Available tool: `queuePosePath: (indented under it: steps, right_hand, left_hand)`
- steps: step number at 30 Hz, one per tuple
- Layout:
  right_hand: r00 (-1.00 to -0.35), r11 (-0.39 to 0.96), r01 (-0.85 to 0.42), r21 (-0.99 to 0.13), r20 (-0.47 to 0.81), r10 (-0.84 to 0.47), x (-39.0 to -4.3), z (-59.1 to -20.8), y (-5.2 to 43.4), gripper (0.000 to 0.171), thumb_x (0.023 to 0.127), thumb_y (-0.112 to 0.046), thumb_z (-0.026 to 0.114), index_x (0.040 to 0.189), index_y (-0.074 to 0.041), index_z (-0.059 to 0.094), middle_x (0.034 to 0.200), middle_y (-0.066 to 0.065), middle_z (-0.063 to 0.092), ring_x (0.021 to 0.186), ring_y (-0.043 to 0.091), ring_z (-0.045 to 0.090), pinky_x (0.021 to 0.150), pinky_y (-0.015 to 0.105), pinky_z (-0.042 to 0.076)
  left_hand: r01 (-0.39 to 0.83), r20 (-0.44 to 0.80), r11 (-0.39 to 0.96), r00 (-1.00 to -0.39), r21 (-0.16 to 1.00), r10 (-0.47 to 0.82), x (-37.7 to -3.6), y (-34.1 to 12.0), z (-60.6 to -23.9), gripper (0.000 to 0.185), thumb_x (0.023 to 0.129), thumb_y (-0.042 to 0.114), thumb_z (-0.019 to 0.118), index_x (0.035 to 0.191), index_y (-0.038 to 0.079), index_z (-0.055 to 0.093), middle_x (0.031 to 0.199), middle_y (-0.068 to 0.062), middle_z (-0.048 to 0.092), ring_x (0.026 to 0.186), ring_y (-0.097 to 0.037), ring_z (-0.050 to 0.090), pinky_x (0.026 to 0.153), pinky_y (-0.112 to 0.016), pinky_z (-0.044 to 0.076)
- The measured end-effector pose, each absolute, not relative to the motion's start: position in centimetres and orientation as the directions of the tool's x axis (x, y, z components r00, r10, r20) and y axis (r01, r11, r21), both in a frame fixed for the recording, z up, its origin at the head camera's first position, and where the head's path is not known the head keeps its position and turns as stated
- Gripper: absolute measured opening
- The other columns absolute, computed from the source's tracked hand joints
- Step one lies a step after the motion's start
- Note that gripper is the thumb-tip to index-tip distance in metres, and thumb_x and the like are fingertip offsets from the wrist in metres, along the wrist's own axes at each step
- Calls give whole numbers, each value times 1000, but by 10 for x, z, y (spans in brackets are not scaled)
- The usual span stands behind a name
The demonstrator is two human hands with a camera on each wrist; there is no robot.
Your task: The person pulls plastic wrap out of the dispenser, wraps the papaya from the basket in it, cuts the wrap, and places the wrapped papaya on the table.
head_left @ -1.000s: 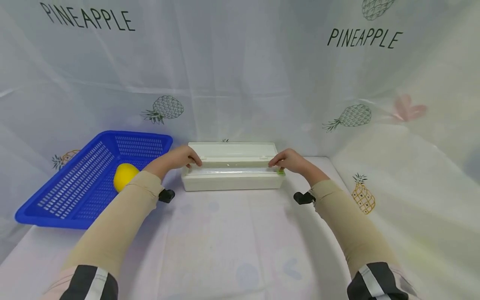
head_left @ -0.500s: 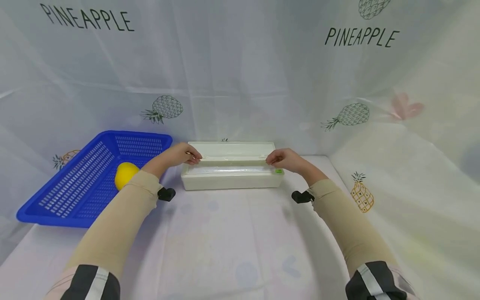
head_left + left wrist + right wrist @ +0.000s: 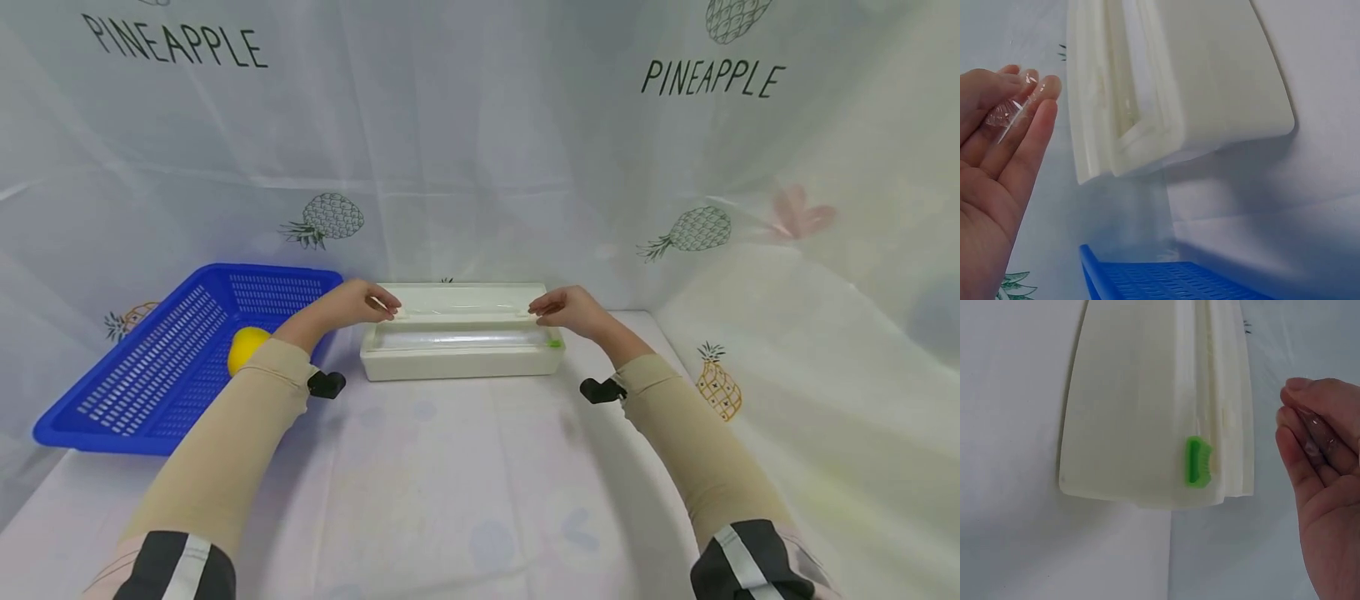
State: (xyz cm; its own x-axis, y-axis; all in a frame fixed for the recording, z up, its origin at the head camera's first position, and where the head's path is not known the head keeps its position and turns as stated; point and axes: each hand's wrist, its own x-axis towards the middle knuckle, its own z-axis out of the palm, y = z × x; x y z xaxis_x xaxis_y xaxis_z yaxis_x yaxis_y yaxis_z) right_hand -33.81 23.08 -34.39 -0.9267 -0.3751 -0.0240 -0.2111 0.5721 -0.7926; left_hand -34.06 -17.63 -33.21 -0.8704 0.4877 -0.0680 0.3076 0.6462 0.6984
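A long white cling film dispenser [image 3: 461, 365] lies on the table near the back, its lid [image 3: 465, 294] swung up. Clear film shows in its trough. My left hand [image 3: 360, 303] is over its left end; in the left wrist view thumb and fingers pinch a crumpled corner of cling film [image 3: 1007, 114]. Over the right end, my right hand [image 3: 573, 311] pinches the other corner, and shiny film [image 3: 1312, 449] shows between thumb and fingers in the right wrist view. A green slide cutter [image 3: 1197, 462] sits at the dispenser's right end.
To the left stands a blue plastic basket [image 3: 150, 375] with a yellow lemon-like fruit [image 3: 246, 347] in it. A white cloth [image 3: 435, 483] covers the table, and a pineapple-print curtain [image 3: 480, 167] hangs right behind the dispenser.
Both hands have risen from the dispenser's trough to the height of its raised lid, pulling the film up. The green cutter shows clear of the right hand.
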Motion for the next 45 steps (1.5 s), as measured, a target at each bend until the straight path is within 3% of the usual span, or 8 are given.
queuePosePath:
  steps: [8, 17, 25, 31, 45]
  right_hand:
    - [-940, 589, -248, -769, 44, -339, -339, -337, 230, 30, 90, -1, 68, 120, 2, 66, 120, 23, 63, 104, 27, 60, 87, 33, 52]
    - [-942, 579, -290, -762, 123, -311, -336, -321, 228, 31, 90, -3, 68, 121, 1, 65, 121, 17, 63, 109, 27, 58, 89, 36, 52]
    - [-943, 594, -295, -748, 129, -306, -332, -304, 229, 30, 90, -4, 69, 120, 0, 66, 119, 14, 64, 104, 26, 59, 87, 36, 52]
    - [-948, 592, -292, -751, 146, -282, -330, -286, 229, 30, 90, -4, 69, 119, 0, 67, 119, 14, 64, 105, 25, 58, 89, 37, 51]
    - [-948, 585, -307, -751, 188, -257, -328, -251, 224, 27, 91, -4, 67, 118, 1, 67, 117, 14, 65, 103, 25, 58, 88, 36, 49]
  left_hand:
    - [279, -49, 620, -888, 733, 457, -341, -179, -326, 36, 94, 7, 64, 128, -3, 59, 127, -24, 59, 115, -33, 59, 95, -46, 48]
    - [244, -32, 608, -913, 755, 406, -335, -178, -310, 38, 94, 7, 64, 132, 2, 58, 127, -22, 59, 113, -31, 59, 94, -45, 49]
    - [267, 4, 607, -917, 749, 399, -328, -177, -300, 41, 94, 9, 65, 134, 3, 56, 123, -20, 62, 111, -30, 59, 94, -45, 49]
    - [282, 37, 602, -922, 747, 386, -328, -174, -289, 44, 96, 15, 64, 137, 4, 54, 129, -19, 58, 117, -32, 55, 95, -47, 47]
    - [302, 113, 598, -937, 742, 332, -324, -172, -264, 44, 94, 11, 65, 137, 5, 54, 129, -18, 58, 116, -30, 56, 94, -46, 48]
